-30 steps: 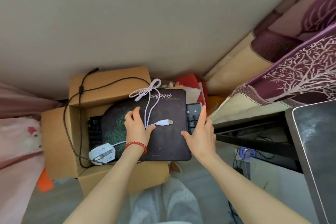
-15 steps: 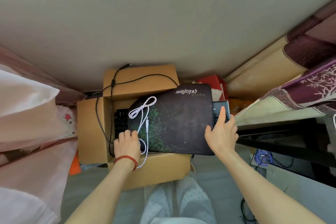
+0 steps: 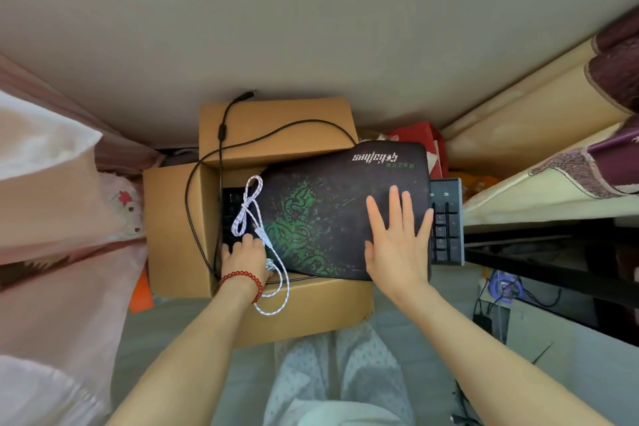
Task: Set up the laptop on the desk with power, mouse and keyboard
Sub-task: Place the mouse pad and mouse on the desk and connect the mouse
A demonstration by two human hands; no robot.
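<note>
A dark mouse pad (image 3: 328, 211) with a green pattern lies across an open cardboard box (image 3: 173, 228). Under it is a black keyboard (image 3: 446, 221), whose right end sticks out past the pad. My right hand (image 3: 397, 242) rests flat on the pad's right part, fingers spread. My left hand (image 3: 245, 259) is curled at the pad's left front corner over a white mouse (image 3: 270, 266), of which only a sliver shows. A white braided cable (image 3: 247, 214) loops over the pad's left edge and hangs down the box front. The laptop is out of view.
A black cable (image 3: 207, 176) runs over the box flaps. Pink fabric (image 3: 52, 204) fills the left side. A black desk frame (image 3: 553, 252) and patterned curtains (image 3: 587, 166) are on the right, with a red bag (image 3: 415, 135) behind the box.
My left hand has left the top of the pad and curled over the mouse at its left corner. My right hand has moved from the pad's edge onto its top.
</note>
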